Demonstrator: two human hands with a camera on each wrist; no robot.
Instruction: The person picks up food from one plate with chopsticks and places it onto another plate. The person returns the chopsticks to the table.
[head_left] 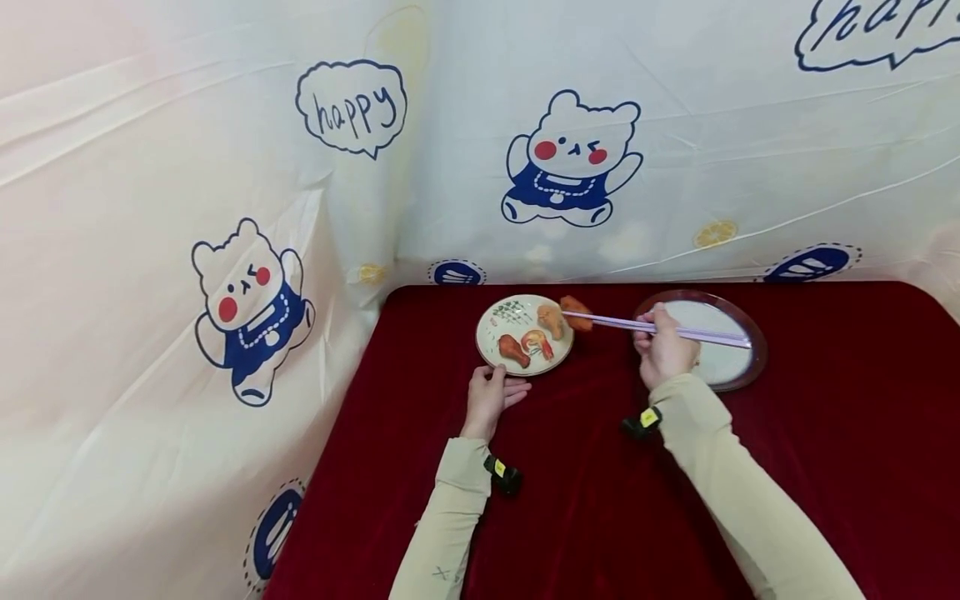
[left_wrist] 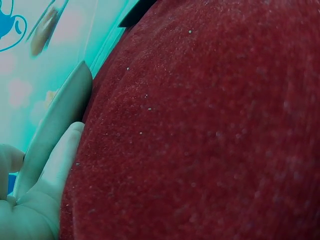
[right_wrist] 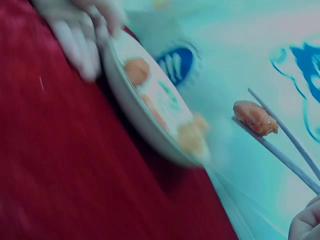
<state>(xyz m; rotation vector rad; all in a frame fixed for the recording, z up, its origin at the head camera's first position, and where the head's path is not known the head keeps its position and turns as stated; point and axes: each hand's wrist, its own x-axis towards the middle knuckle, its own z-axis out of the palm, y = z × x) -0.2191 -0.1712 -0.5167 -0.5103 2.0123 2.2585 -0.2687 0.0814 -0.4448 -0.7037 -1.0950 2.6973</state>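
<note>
My left hand (head_left: 489, 402) pinches the near rim of a round, patterned white plate (head_left: 491, 332), thumb on top and fingers beneath. On the plate lie a brown drumstick (head_left: 513, 351), a shrimp (head_left: 537, 342) and a golden fried piece (head_left: 551, 320). Lilac chopsticks (head_left: 626, 322) are gripped in my right hand (head_left: 669, 357). Their tips clasp an orange-brown piece of food (right_wrist: 255, 118), which looks like a chicken wing, held in the air near the plate's right edge. In the right wrist view the plate is tilted and blurred, apart from the clasped piece.
To the right stands an oval tray (head_left: 757, 354) with a brown rim and pale inside, partly covered by my right hand. A dark red cloth (head_left: 585, 483) covers the table. Behind and to the left hangs a white printed curtain (head_left: 465, 167).
</note>
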